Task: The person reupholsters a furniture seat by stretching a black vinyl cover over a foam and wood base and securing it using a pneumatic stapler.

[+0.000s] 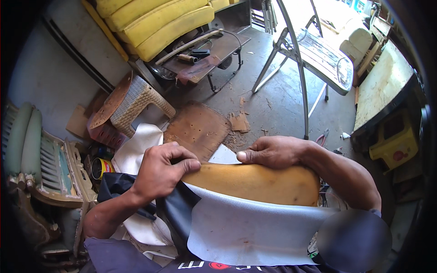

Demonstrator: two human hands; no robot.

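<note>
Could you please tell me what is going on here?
A yellow-brown pad is being handled with both hands. The left hand pinches at its left corner; the right hand rests on its far edge. A white ribbed sheet lies along the pad's near side, with black material beside its left end.

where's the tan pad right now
In the head view, the tan pad sits just right of centre, beyond the pale sheet, with the left hand at its far left corner and the right hand on its far edge.
</note>
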